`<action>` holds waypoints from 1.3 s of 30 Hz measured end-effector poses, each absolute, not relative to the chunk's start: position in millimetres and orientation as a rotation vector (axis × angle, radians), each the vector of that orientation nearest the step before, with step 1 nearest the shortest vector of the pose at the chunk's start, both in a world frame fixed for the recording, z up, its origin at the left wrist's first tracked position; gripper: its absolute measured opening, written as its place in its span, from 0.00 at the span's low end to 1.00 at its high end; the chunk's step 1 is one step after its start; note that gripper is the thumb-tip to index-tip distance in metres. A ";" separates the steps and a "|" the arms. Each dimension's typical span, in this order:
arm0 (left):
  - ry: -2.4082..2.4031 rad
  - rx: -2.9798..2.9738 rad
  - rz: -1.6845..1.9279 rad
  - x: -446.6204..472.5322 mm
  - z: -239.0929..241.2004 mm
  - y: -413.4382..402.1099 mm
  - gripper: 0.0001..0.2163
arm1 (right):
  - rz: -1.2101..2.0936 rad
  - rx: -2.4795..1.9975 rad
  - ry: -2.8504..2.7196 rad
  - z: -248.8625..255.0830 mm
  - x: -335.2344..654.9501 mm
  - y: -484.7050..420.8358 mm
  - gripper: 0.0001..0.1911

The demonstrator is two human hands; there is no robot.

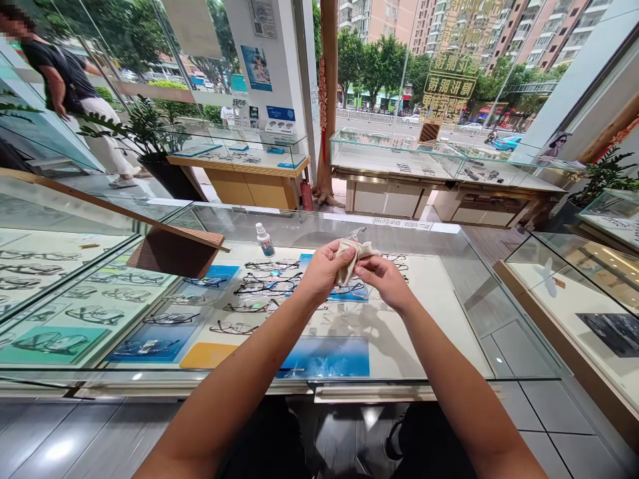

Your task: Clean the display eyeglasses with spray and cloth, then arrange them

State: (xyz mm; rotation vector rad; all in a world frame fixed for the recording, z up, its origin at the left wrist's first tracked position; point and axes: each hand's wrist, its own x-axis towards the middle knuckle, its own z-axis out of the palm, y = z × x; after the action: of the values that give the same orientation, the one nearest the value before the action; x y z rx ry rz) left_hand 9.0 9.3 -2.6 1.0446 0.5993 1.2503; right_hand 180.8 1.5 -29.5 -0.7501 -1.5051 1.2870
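Head view: a beige cloth (pixel 367 249), soft, matte and crumpled into loose folds, is held up above the glass display case (pixel 424 319) in front of the person. A thin, clear edge pokes out at its top, too small to make out. The left hand (pixel 324 267) clamps the cloth, thumb pressed over the folds. The right hand (pixel 388 281) has its thumb and fingers together, pinching at the cloth's lower right edge.

Below, under smooth clear panes, the case contains thin-rimmed eyeglasses (pixel 272 287) in rows on a pale base, with a glossy blue panel (pixel 329 359) and a yellow-orange card (pixel 207 355) near its front edge. Beyond the left hand stands a small white bottle (pixel 265 241) with a blue label, upright. Left of it sits a brown, ridged wedge-shaped stand (pixel 170 251). Farther left, a flat green card (pixel 34 356) lies beneath another pair. To the right, a wood-edged case (pixel 574 349) contains a dark patterned sheet (pixel 613 334).
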 end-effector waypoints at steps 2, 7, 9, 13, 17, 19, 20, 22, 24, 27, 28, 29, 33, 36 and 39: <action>0.595 1.041 1.248 7.9 -1.9 9.6 0.22 | 1.261 -0.767 -1.521 -29.2 181.3 1.2 0.15; 0.573 1.040 1.190 6.6 1.2 9.8 0.25 | 1.268 -0.752 -1.526 -26.4 181.0 0.2 0.15; 0.568 1.032 1.188 7.8 1.2 9.7 0.24 | 1.272 -0.741 -1.524 -25.6 181.0 0.0 0.15; 0.550 1.031 1.201 10.3 -1.1 10.0 0.21 | 1.259 -0.743 -1.513 -27.3 181.1 0.9 0.15; 0.549 1.039 1.204 8.8 -0.7 9.9 0.22 | 1.239 -0.779 -1.476 -30.6 180.8 2.6 0.15; 0.552 1.047 1.190 7.5 0.7 9.0 0.25 | 1.224 -0.794 -1.476 -31.0 180.8 2.8 0.16; 0.556 1.051 1.190 7.2 1.3 8.5 0.25 | 1.219 -0.799 -1.484 -31.0 180.8 2.8 0.16; 0.573 1.061 1.219 7.6 1.6 7.4 0.25 | 1.218 -0.801 -1.507 -30.8 180.8 2.4 0.17; 0.594 1.074 1.260 9.3 0.6 6.9 0.23 | 1.221 -0.802 -1.530 -30.9 180.5 1.8 0.17; 0.615 1.087 1.308 11.5 -1.3 8.0 0.23 | 1.217 -0.808 -1.549 -31.5 179.4 0.9 0.17; 0.619 1.088 1.310 11.4 -1.6 8.7 0.23 | 1.219 -0.806 -1.552 -31.4 179.1 0.5 0.17; 0.619 1.087 1.305 10.9 -1.5 9.3 0.24 | 1.224 -0.803 -1.549 -31.1 178.9 0.1 0.17; 0.569 1.093 1.224 6.2 0.6 10.6 0.24 | 1.284 -0.794 -1.466 -28.2 179.9 -1.2 0.18; 0.533 1.129 1.193 4.1 0.3 10.2 0.25 | 1.323 -0.777 -1.399 -27.1 181.2 -0.9 0.18; 0.553 1.147 1.220 5.1 -3.1 10.7 0.24 | 1.303 -0.767 -1.448 -29.1 180.8 0.4 0.18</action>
State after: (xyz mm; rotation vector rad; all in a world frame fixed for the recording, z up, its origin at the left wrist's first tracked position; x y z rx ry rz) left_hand 5.1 10.7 -3.1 1.1471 0.5533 1.2204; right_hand 180.8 0.4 -29.1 -0.7670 -1.4482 1.3032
